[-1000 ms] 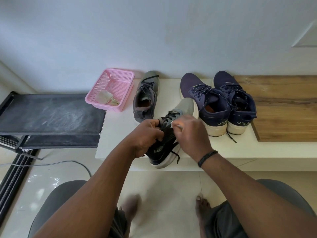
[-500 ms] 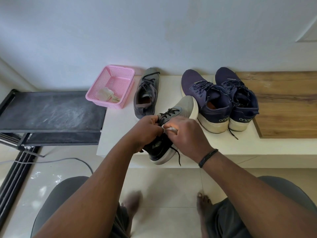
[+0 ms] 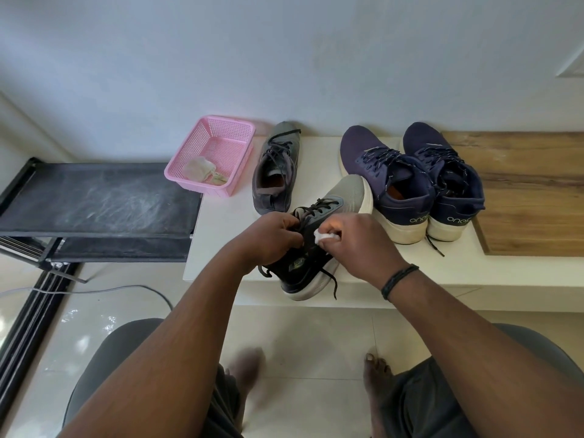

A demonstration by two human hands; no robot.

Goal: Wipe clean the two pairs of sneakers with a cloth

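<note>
Nearest are the person's knees and bare feet (image 3: 377,374) on the shiny floor (image 3: 303,336). Just past them, the two hands are close together on a grey and black sneaker (image 3: 319,245) at the front edge of the white shelf (image 3: 221,222): the left hand (image 3: 275,237) grips it at the laces, and the right hand (image 3: 357,245) pinches a small white cloth (image 3: 325,237) against its side. Farther back sit the other grey sneaker (image 3: 276,167), the two blue sneakers (image 3: 410,181) side by side, and a pink basket (image 3: 211,153) with a rag (image 3: 203,170) inside.
</note>
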